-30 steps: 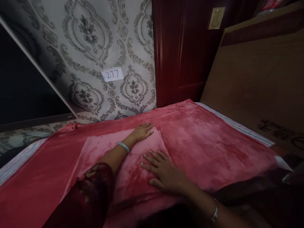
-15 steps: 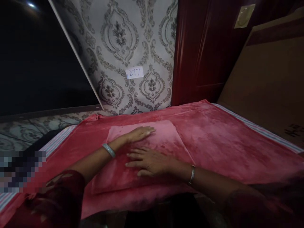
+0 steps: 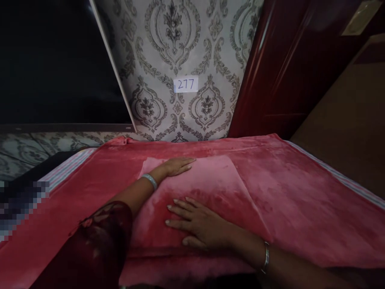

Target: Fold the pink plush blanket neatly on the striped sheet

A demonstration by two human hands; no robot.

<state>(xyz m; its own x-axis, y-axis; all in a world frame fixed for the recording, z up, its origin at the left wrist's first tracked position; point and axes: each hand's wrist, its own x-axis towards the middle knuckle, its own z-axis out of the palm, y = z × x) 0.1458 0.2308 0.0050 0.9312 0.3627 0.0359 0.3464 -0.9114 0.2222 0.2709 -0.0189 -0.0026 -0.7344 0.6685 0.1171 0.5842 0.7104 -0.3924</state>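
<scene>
In the head view, the pink cloth (image 3: 210, 172) lies between the red cover's (image 3: 300, 180) far and near edges. The left hand (image 3: 177, 166) rests flat by the cloth's far edge; the right hand (image 3: 200, 224), fingers spread, is nearer – neither grips anything. Light, even palms should smooth best. The cloth's far edge roughly follows the cover's – its long axis I cannot tell.

Number card (image 3: 185, 84) sat on patterned wallpaper (image 3: 186, 60)

From afar, I read 277 on it. Left of the card stood a dark screen (image 3: 57, 64); right of it, a red panel (image 3: 279, 80), then brown cardboard (image 3: 345, 120) and, higher, a pale plate (image 3: 361, 18). Striped cloth (image 3: 67, 170) showed below it, both sides.
</scene>
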